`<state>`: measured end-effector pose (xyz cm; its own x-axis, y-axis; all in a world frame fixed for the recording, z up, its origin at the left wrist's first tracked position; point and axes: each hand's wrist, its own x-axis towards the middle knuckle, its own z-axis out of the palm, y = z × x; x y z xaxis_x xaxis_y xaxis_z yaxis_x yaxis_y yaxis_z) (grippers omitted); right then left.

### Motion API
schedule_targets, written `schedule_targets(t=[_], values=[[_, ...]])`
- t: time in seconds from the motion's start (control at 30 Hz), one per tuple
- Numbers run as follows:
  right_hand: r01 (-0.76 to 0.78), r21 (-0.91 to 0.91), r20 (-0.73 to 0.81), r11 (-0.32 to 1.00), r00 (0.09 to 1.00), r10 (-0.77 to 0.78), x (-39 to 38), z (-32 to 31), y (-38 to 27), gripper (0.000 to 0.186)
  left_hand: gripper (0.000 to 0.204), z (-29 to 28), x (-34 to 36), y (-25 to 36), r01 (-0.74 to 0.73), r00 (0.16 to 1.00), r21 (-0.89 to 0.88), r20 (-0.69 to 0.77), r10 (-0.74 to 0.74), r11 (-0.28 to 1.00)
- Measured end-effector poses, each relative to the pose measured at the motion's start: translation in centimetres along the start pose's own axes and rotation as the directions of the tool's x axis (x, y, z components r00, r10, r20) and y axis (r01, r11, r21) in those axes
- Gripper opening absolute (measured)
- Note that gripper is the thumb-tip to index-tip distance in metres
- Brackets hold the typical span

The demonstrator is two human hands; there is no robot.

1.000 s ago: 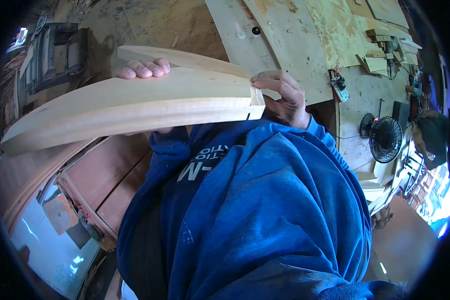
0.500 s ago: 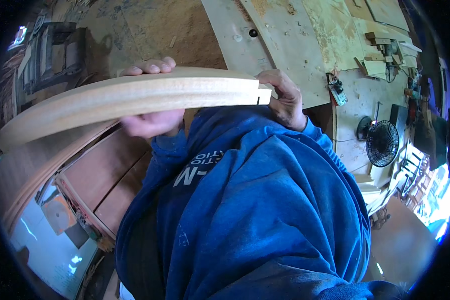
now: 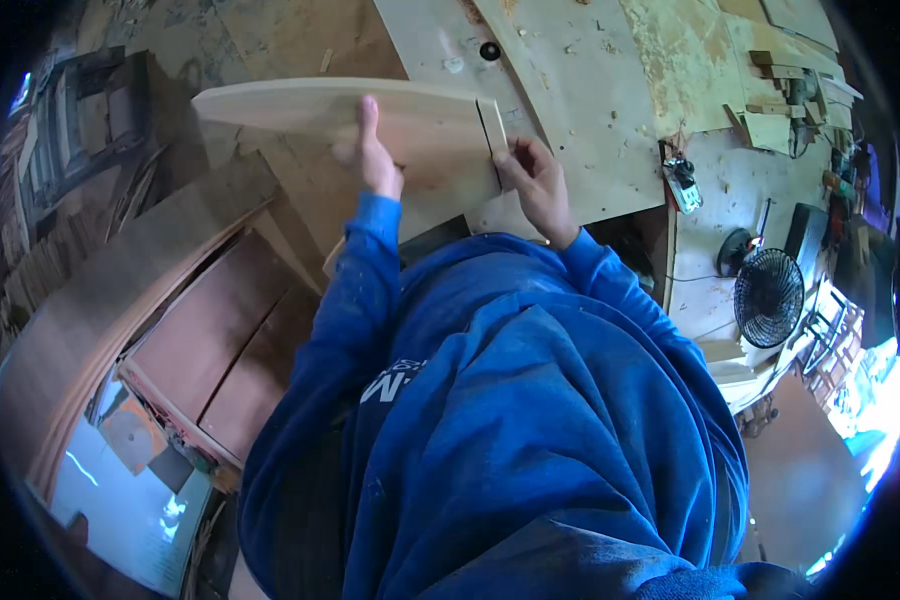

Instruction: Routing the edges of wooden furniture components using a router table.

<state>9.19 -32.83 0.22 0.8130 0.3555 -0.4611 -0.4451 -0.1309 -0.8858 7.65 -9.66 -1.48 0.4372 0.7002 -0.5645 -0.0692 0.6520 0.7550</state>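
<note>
A pale wooden board [image 3: 270, 105] with a curved, tapering left end lies across my view, toward the far side, slightly blurred. Its right end has a straight narrow lip and a dark line along it. My left hand [image 3: 375, 155] is on the board near its middle, thumb pointing up and fingers curled, partly smeared by motion. My right hand [image 3: 535, 190] grips the board's right end with thumb and bent fingers. My blue-sleeved forearms reach up from the body on either side.
A pale work surface [image 3: 620, 120] with a dark round knob [image 3: 489, 51] lies beyond. A black fan [image 3: 768, 298], a corded device [image 3: 683, 178] and wood offcuts [image 3: 775, 70] are right. A dark machine [image 3: 90, 120] and reddish wooden panels [image 3: 205, 330] are left.
The board has moved away from my torso and turned, showing more face below its long edge. Both hands went with it; my left thumb has risen into view in front of the board.
</note>
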Motion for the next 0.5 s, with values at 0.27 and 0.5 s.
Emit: schedule_targets(t=[0.27, 0.5], values=[[0.592, -0.587, 0.234, 0.553, 0.778, -0.584, 3.2, 1.1, 0.6, 0.044, 0.066, 1.5, 4.3, -6.5, -0.119, 0.987, 0.151, -0.091, 0.134, 0.981], [0.629, -0.715, 0.396, 0.305, 0.724, -0.565, 8.5, 2.2, 3.7, 0.047, 0.071, 3.9, 4.3, -7.4, -0.091, 0.967, 0.437, -0.176, 0.184, 0.895]])
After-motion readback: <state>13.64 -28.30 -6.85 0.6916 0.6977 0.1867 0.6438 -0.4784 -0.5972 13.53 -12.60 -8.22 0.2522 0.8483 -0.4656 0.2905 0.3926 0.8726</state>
